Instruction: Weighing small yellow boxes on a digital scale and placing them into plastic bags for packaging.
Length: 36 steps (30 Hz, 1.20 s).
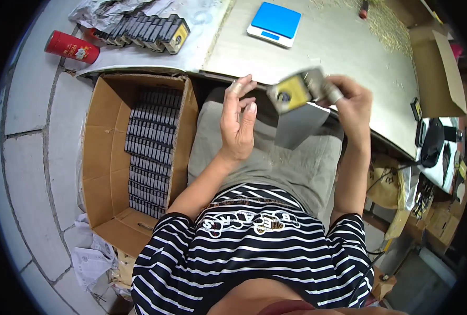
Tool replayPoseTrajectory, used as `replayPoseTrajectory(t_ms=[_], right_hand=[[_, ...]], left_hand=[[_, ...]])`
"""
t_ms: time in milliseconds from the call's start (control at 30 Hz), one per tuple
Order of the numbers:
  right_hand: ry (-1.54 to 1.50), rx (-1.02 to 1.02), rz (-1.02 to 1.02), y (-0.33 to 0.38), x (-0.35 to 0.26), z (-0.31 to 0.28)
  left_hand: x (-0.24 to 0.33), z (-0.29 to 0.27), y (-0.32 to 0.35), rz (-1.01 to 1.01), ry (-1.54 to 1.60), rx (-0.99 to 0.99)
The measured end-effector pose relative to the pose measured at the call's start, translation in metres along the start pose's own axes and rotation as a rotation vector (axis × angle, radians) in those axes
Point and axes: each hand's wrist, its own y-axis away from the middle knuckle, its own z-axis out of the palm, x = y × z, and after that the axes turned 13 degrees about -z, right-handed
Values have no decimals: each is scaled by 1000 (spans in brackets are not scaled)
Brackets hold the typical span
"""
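Observation:
In my right hand is a small box with a yellow label, gripped at its right end and slightly blurred. My left hand is raised just left of it, fingers apart and nothing in them, with a wrap around one finger. A flat grey panel slants below the box, above my lap; whether anything holds it I cannot tell. Left of my legs, an open cardboard carton contains stacked rows of dark, grey-edged packs.
On the table stand a blue-topped scale and a row of similar yellow-labelled boxes. A red can lies at far left. Small yellowish pieces spread near a cardboard flap at the right.

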Motion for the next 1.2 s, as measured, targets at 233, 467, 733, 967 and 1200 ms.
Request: replayPoseTrajectory(t_ms=[233, 467, 733, 967, 1200], right_hand=[[-104, 90, -61, -142, 36, 37], [572, 66, -203, -158, 62, 0], [769, -612, -767, -49, 53, 3], [903, -448, -474, -69, 82, -43], [837, -381, -479, -66, 88, -44]], left_hand=[[-9, -3, -23, -100, 60, 15], [-23, -19, -40, -115, 13, 100], [-31, -9, -55, -67, 58, 156], [-17, -22, -87, -26, -67, 244], [-7, -25, -123, -5, -71, 291]])
